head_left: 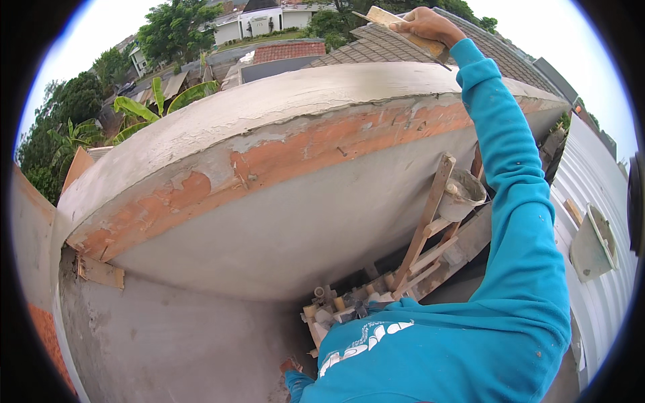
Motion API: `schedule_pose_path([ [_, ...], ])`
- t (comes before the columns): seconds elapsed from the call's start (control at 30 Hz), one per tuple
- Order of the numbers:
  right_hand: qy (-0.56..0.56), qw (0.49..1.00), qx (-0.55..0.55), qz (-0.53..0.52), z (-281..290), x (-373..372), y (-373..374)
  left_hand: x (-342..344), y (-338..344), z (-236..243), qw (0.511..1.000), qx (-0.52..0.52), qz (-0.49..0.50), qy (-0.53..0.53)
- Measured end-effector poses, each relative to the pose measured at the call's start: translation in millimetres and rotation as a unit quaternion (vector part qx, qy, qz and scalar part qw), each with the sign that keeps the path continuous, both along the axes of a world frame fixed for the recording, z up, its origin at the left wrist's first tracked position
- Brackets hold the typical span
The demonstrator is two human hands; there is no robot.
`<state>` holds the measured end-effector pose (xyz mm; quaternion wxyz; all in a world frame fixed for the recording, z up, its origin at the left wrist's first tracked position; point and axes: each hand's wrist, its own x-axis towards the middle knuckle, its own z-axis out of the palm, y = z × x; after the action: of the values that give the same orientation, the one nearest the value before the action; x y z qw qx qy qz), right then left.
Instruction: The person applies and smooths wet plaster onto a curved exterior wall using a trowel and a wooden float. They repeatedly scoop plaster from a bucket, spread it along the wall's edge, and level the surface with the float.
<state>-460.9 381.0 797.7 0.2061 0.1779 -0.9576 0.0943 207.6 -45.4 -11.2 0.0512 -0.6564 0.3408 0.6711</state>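
My right hand (426,28) is raised at the top, gripping a mortar-stained float (377,17) above the far end of a curved, pale plastered ledge (282,91). Below the ledge's lip runs a rough orange strip (289,144) with patches of grey and protruding nails, over a smooth grey wall (282,228). My left hand (290,365) is low at the bottom, near the lower grey wall surface (175,336) and mostly hidden by my body; its fingers are too small and shadowed to read.
A wooden ladder (424,218) leans at the right with a bucket (457,201). Another bucket (586,248) is on corrugated sheeting (584,174). Pipes and pale fittings (339,302) lie deep below. Tiled roofs (363,47), trees (154,37) and banana leaves stand beyond the ledge.
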Motion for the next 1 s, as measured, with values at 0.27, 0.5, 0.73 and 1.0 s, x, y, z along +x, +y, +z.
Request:
schedule_pose_path([
  [0.27, -0.075, 0.966, -0.004, -0.246, 5.4, -42.8, 280.9, -32.8, 21.5, 35.4, 0.996, -0.077, -0.033, -0.007],
  [0.5, -0.112, 0.957, 0.054, -0.261, -12.5, -82.6, 326.2, -65.8, 20.7, 59.9, 0.987, -0.132, -0.080, 0.036],
  [0.73, -0.103, 0.938, 0.138, -0.301, -36.4, -118.6, 374.6, -41.7, 29.4, 63.5, 0.983, -0.157, -0.092, -0.004],
  [1.0, -0.129, 0.983, -0.033, -0.128, -38.3, -58.4, 243.7, -54.1, 52.3, 56.0, 0.987, -0.146, -0.069, -0.022],
])
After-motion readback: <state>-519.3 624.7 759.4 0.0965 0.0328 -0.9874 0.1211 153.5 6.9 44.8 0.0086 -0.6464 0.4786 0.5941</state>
